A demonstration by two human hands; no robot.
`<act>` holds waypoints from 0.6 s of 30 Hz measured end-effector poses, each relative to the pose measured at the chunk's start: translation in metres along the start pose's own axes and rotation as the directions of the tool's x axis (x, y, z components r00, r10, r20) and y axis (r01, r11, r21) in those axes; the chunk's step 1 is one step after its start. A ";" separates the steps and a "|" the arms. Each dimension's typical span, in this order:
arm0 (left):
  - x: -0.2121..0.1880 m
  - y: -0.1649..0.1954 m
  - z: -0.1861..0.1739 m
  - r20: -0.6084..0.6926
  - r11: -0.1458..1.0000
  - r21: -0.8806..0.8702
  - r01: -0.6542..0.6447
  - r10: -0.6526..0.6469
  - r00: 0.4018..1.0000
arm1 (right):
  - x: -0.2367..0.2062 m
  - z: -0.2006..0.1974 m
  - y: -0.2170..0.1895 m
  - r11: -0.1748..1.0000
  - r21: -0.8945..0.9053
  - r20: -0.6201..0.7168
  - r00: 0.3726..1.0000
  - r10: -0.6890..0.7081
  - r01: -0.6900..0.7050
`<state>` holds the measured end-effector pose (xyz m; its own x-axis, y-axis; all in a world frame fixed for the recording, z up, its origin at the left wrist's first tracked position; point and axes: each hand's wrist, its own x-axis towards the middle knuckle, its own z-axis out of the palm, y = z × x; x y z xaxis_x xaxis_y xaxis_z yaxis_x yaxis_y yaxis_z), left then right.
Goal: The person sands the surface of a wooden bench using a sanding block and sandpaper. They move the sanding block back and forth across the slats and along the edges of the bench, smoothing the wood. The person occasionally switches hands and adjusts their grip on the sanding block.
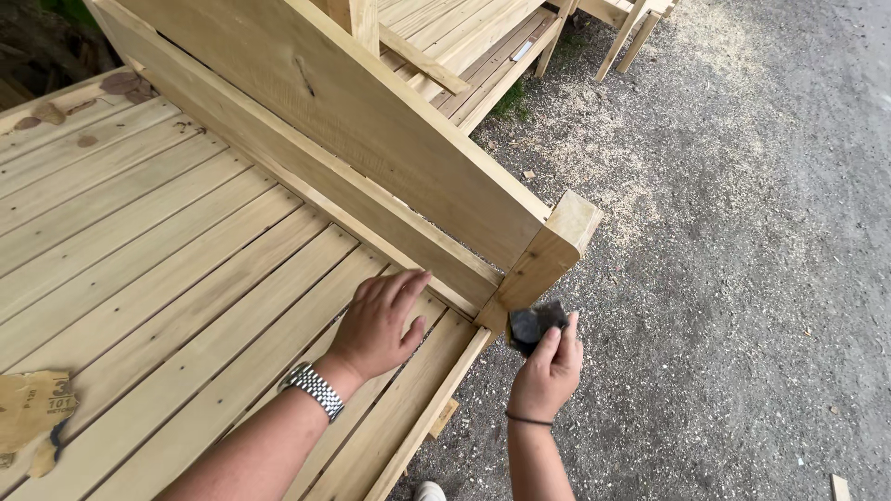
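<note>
Dark sanding pad (pixel 535 325) in right hand (pixel 549 371), against wooden post (pixel 548 255).

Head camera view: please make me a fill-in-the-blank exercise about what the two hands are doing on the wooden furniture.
1. The left hand lies flat on the wooden ____ of the seat.
2. The right hand presses a dark piece of sandpaper against the corner ____.
3. On the left wrist sits a metal ____.
4. The ground beside the furniture is ____ strewn with sawdust.

Missing words: slats; post; watch; gravel
</note>
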<state>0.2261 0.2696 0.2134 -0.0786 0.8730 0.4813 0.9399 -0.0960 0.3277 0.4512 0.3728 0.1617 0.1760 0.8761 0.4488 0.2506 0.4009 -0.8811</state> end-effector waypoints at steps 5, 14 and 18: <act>0.100 0.036 -0.022 -0.240 0.968 0.007 -0.250 0.244 0.940 | 0.040 0.043 -0.018 0.998 0.051 -0.084 0.996 -0.025 0.029; 0.144 0.035 -0.024 -0.161 0.954 -0.049 -0.296 0.285 0.945 | 0.036 0.050 -0.019 0.745 0.624 -0.008 0.951 0.310 -0.237; 0.143 0.034 -0.016 -0.213 0.947 -0.106 -0.303 0.276 0.937 | 0.048 0.050 -0.021 0.853 0.517 -0.039 0.994 0.106 -0.071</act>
<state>0.2415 0.3830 0.3066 0.1147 0.6899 0.7148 0.8789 -0.4058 0.2507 0.4068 0.4202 0.1944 0.2386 0.9025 0.3585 -0.2907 0.4186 -0.8604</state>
